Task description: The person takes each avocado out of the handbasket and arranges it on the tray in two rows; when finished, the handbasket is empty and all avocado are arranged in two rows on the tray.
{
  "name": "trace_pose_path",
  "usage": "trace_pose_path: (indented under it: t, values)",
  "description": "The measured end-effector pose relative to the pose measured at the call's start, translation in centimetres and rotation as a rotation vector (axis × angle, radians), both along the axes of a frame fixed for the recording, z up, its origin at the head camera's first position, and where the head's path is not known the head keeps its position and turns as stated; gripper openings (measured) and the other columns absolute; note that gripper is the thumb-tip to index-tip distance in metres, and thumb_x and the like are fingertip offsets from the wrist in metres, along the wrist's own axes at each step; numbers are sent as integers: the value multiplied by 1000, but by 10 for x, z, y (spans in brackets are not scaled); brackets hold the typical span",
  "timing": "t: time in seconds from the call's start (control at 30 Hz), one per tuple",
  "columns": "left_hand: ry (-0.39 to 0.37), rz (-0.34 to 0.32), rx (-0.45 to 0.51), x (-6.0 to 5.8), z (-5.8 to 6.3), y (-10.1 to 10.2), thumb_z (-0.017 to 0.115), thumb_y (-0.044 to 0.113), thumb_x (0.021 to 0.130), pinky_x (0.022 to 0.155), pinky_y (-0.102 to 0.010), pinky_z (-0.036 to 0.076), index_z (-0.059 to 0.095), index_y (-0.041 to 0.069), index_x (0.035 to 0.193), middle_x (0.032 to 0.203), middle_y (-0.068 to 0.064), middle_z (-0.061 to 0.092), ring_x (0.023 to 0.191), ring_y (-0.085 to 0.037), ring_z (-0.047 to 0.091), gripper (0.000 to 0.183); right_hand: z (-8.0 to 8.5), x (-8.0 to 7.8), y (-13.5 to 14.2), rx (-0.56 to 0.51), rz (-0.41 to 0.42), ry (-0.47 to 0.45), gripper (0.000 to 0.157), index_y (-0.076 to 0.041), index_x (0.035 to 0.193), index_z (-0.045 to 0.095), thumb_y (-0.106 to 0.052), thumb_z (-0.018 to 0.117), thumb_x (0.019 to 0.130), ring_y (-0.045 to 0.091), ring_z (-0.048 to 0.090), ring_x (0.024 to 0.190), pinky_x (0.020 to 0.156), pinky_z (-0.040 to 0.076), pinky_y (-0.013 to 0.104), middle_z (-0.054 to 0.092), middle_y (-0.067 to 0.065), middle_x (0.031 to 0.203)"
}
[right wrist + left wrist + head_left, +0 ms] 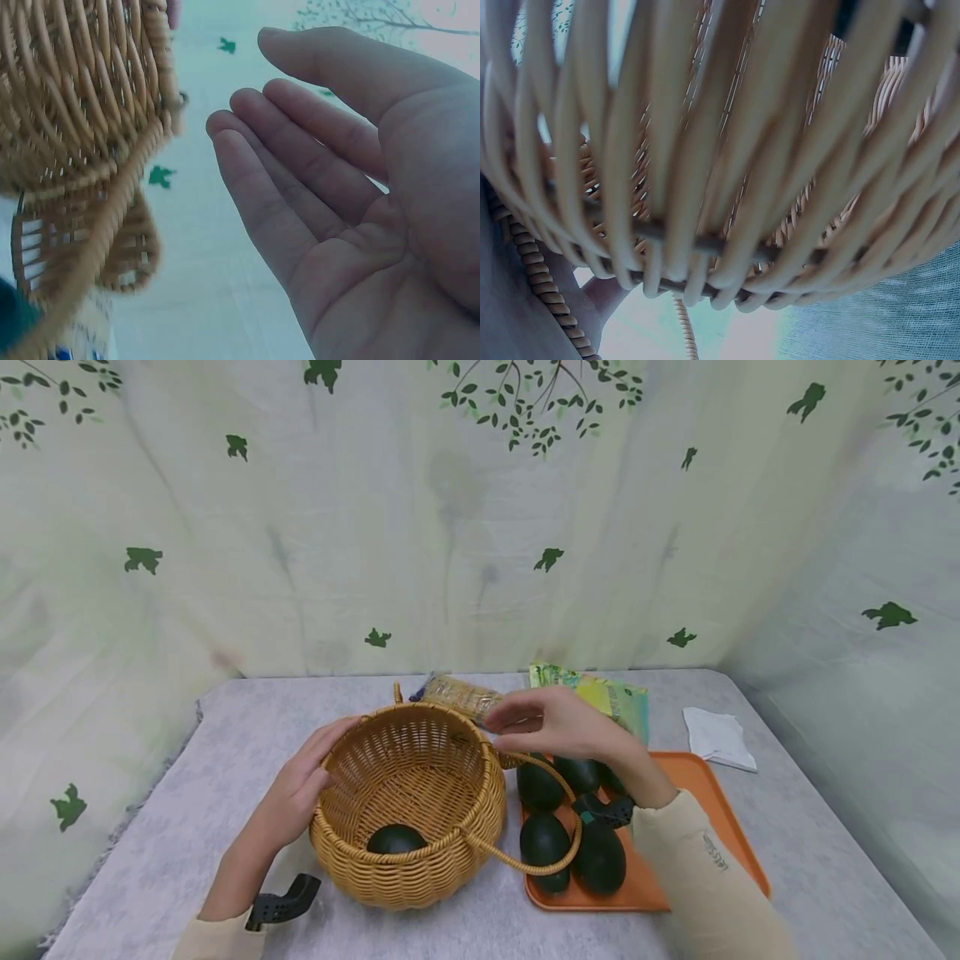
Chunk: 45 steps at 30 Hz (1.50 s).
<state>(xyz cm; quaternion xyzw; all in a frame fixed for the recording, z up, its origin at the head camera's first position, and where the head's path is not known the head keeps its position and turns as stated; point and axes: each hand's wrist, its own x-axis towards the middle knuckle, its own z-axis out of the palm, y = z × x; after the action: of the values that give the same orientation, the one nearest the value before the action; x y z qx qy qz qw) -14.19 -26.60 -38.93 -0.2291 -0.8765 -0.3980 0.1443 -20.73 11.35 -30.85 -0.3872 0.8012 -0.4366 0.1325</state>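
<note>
A round wicker basket (408, 889) stands on the table, tilted so that its mouth faces me. Inside, low at the front, sits one smooth, dark green, egg-shaped fruit (396, 838) like an avocado. My left hand (296, 789) grips the basket's left rim, its thumb over the edge; in the left wrist view the wickerwork (697, 150) hides most of that hand. Just off the right rim, my right hand (555, 722) is held in the air with nothing in it, fingers extended and palm (360, 262) bare. A loop handle (573, 835) hangs down on the basket's right side.
To the right lies an orange tray (705, 785) bearing several similar dark fruits (600, 858), partly under my right forearm. Behind are a clear packet of brownish food (459, 695) and a green-yellow packet (618, 697). A white packet (718, 737) lies at the far right.
</note>
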Motion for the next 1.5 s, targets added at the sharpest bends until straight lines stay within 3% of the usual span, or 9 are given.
trace_pose_path:
  t: [0.13, 0.33, 0.83, 1.03, 1.17, 1.5]
  values:
    - [3, 0, 3, 0, 0, 1, 37, -13, 87, 106, -6, 24, 42, 14, 158, 157, -12, 45, 142, 2, 35, 77, 1, -2, -16, -5, 50, -10, 32, -10, 127, 71, -19, 74, 96, 17, 71, 113, 91, 57, 28, 72, 8, 124]
    - [9, -5, 8, 0, -1, 1, 36, -13, 87, 106, -6, 24, 42, 14, 158, 157, -13, 45, 141, 3, 36, 77, 2, -6, -35, 25, 90, -14, 31, -15, 125, 72, -22, 75, 95, 9, 70, 109, 90, 57, 26, 73, -1, 120]
    - [11, -9, 11, 0, 1, 1, 36, -14, 86, 106, -6, 24, 42, 14, 158, 157, -13, 45, 141, 3, 35, 78, 3, -18, -81, 69, 228, -12, 32, -13, 125, 71, -22, 76, 95, 3, 68, 107, 93, 54, 25, 73, -4, 116]
    - [14, -12, 7, -1, -1, 0, 37, -13, 86, 106, -6, 24, 41, 13, 159, 157, -13, 44, 141, 3, 35, 77, 9, -24, -101, 153, 286, 30, 37, -10, 127, 71, -25, 78, 93, 13, 70, 111, 93, 53, 21, 75, -1, 119]
    - [19, -15, 5, 0, 0, 0, 36, -13, 86, 106, -6, 23, 41, 12, 158, 157, -15, 44, 141, 3, 35, 76, 11, -29, -111, 179, 319, -22, 42, -6, 130, 70, -23, 78, 92, 13, 70, 113, 93, 53, 20, 74, 1, 123]
    - [26, -29, 9, 0, 1, 0, 36, -13, 86, 109, -6, 22, 42, 10, 158, 156, -14, 45, 141, 3, 35, 76, 14, -30, -133, 235, 390, -170, 42, -9, 131, 70, -20, 79, 92, 8, 69, 113, 94, 53, 20, 73, 0, 126]
